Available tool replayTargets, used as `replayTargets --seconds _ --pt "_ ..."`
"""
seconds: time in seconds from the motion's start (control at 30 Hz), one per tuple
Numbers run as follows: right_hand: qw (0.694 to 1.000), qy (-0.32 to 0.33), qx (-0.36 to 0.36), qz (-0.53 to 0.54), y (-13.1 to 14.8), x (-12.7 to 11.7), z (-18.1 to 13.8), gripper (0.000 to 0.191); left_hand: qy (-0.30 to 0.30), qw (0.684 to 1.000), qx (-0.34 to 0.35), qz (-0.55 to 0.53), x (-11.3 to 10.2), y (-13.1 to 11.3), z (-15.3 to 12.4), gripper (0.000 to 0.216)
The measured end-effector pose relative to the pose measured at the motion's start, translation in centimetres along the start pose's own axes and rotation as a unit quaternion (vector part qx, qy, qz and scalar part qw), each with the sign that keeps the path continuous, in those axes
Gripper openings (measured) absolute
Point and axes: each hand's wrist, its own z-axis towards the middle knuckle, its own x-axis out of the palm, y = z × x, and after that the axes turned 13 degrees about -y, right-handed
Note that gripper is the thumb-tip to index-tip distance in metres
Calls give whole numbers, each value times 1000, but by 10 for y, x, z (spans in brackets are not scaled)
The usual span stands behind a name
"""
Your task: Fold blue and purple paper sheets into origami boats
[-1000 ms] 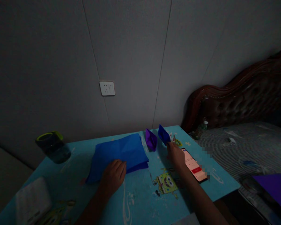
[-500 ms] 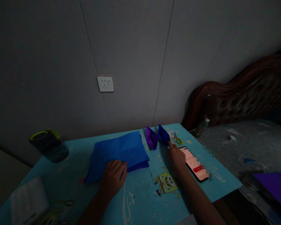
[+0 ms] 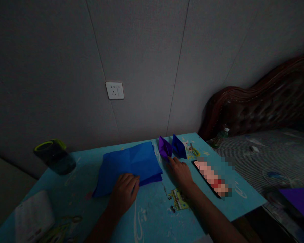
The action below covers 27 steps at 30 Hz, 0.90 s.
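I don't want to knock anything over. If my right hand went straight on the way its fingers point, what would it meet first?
Most likely the small purple folded paper, just ahead of the right hand; the dim picture leaves unclear whether they already touch.

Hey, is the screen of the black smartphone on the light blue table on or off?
On: the black smartphone lies face up, its screen glowing pinkish with a red patch.

Loose stack of blue paper sheets (image 3: 131, 161): creased, lying flat on the table (image 3: 152, 190), corners slightly fanned; purple folded paper (image 3: 164, 148): small, pointed, standing upright just right of the stack; blue folded paper (image 3: 179, 148): similar shape, upright, just beside it.
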Motion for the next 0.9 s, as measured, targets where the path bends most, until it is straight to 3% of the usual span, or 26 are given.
replayTargets --seconds 0.13,0.47,0.9 --pt "1000 -1 15 16 -5 2 7 29 4 1000 4 -1 1 0 -1 21" --pt "995 -10 76 62 -2 1 4 37 3 1000 2 -11 0 -1 2 21" --pt "996 -3 76 48 -5 4 2 36 5 1000 -6 -20 1 0 -1 22"
